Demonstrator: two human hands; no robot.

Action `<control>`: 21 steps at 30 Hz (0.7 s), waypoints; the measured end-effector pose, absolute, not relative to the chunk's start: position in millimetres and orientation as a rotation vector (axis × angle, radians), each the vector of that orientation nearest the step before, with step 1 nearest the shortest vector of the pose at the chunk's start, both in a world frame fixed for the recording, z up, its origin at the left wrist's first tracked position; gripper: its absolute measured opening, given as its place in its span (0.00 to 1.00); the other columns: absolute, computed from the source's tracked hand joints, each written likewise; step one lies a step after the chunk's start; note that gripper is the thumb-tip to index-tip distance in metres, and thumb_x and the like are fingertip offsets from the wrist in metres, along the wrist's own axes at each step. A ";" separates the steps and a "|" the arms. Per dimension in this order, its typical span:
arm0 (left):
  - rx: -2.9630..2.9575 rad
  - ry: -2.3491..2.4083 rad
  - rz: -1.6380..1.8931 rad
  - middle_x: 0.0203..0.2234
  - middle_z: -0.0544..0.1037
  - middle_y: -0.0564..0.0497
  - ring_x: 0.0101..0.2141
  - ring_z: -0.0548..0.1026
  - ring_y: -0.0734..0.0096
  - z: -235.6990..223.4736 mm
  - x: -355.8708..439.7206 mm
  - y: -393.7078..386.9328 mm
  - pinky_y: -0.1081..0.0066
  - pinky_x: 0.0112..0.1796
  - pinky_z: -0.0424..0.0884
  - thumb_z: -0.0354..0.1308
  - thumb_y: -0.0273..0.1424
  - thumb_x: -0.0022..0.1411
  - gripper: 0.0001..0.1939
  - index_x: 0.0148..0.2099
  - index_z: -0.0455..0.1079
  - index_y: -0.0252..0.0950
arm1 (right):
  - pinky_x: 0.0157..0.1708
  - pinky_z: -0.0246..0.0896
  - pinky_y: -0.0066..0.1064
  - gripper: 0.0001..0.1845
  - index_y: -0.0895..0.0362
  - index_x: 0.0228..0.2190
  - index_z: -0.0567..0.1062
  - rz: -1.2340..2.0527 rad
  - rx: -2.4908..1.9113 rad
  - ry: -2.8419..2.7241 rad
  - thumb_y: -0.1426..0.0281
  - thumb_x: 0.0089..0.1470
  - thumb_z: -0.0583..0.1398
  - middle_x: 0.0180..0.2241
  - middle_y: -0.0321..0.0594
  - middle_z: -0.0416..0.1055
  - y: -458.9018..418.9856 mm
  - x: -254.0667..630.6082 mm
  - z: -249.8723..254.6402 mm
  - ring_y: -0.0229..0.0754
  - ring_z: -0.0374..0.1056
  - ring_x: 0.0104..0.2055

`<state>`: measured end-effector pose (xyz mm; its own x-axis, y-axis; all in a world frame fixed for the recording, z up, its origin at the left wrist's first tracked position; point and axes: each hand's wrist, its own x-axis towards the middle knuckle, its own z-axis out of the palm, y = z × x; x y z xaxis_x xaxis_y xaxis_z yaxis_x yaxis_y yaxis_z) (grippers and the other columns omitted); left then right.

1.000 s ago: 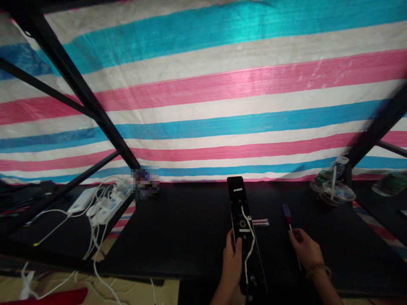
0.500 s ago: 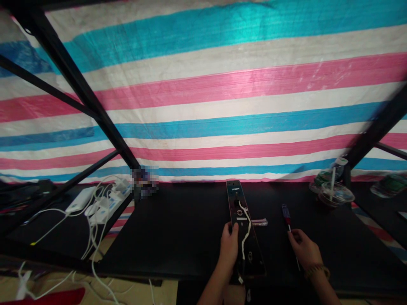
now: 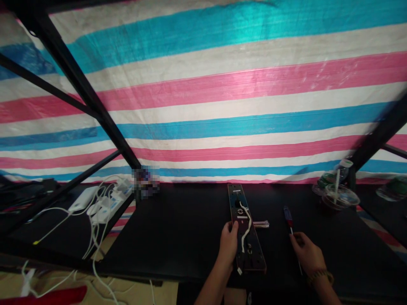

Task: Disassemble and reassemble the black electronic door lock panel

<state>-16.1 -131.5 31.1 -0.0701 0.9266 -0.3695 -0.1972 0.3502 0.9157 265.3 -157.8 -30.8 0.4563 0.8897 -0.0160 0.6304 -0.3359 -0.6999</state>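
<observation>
Door-lock panel [image 3: 244, 226] in front of me, pointing lengthwise across the black table [image 3: 178, 237], far end near the striped tarp [image 3: 222, 101] that walls off the back; I cannot tell whether it lies quite flat. I have the left hand [image 3: 228, 241] closed on its left edge, thumb on top, the other fingers at the side. A white cable [image 3: 248, 228] snakes down its face, a small connector [image 3: 239, 271] shows at the near left corner, and a lever handle [image 3: 262, 224] juts out on the right, into the space between panel and right hand [image 3: 308, 252]. That hand pinches the screwdriver [image 3: 288, 216] by its shaft, thumb against forefinger, purple-and-red grip pointing away. Beyond it, a plastic cup [image 3: 345, 197] with a straw and a bottle [image 3: 343, 171] crowd the far right corner, by the right post [image 3: 381, 131]. Over on my left, past the slanting left post [image 3: 92, 101], a power strip [image 3: 111, 209] full of white plugs trails cords downward. Pixelation hides something at that post's foot.
</observation>
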 end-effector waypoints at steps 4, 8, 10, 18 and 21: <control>0.797 1.316 1.096 0.44 0.80 0.38 0.47 0.77 0.52 30.5 -14.8 -139.3 0.62 0.48 0.70 0.58 0.54 0.56 0.32 0.49 0.71 0.31 | 0.26 0.63 0.33 0.21 0.52 0.29 0.74 0.555 -2.082 -1.234 0.48 0.46 0.55 0.25 0.40 0.78 -158.0 263.1 -27.8 0.47 0.75 0.26; 0.845 1.350 1.086 0.49 0.78 0.37 0.51 0.75 0.53 24.7 -14.7 -151.6 0.62 0.52 0.67 0.57 0.52 0.58 0.32 0.54 0.68 0.31 | 0.25 0.62 0.33 0.21 0.52 0.28 0.74 0.550 -2.089 -1.233 0.49 0.46 0.55 0.24 0.40 0.77 -158.6 261.2 -25.6 0.46 0.74 0.25; 0.888 1.381 1.072 0.51 0.77 0.37 0.52 0.74 0.54 21.0 -14.4 -158.3 0.61 0.54 0.66 0.55 0.51 0.60 0.32 0.57 0.66 0.31 | 0.24 0.61 0.33 0.21 0.52 0.28 0.74 0.545 -2.090 -1.232 0.49 0.46 0.55 0.23 0.40 0.77 -158.6 261.2 -25.6 0.46 0.74 0.24; 0.957 1.397 1.109 0.53 0.76 0.41 0.55 0.72 0.58 16.0 -9.5 -171.9 0.63 0.57 0.63 0.48 0.48 0.66 0.28 0.59 0.65 0.34 | 0.24 0.62 0.33 0.21 0.52 0.28 0.74 0.517 -2.072 -1.247 0.49 0.46 0.54 0.24 0.40 0.77 -157.6 262.8 -29.7 0.47 0.74 0.24; 0.936 1.395 1.112 0.53 0.77 0.40 0.55 0.73 0.57 17.3 -7.8 -174.0 0.63 0.57 0.64 0.48 0.48 0.66 0.28 0.60 0.64 0.34 | 0.24 0.62 0.34 0.21 0.52 0.28 0.74 0.507 -2.060 -1.243 0.49 0.46 0.54 0.23 0.40 0.76 -157.9 261.7 -29.2 0.46 0.73 0.23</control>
